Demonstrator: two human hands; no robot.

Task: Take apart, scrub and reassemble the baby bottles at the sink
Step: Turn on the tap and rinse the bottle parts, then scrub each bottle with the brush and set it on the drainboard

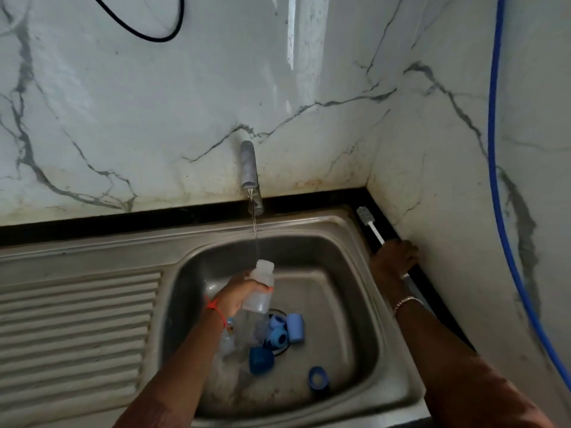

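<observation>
Entry one: left hand (238, 296) is gripping a clear bottle body (259, 288) round its middle, tilting the open neck into the stream from the tap (249, 168). Entry two: blue caps and rings (287, 330) are lying loose around the drain of the sink (309, 217). Entry three: right hand (394, 256) is curling round the handle of the bottle brush (367, 222) on the right ledge. Advisable: keeping the neck centred under the water, part-filling only, leaving room for the brush.

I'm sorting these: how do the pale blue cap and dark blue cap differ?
The pale blue cap is lighter and lies on its side beside the drain; the dark blue cap is deeper blue and sits nearer the person. Both lie loose in the sink.
</observation>
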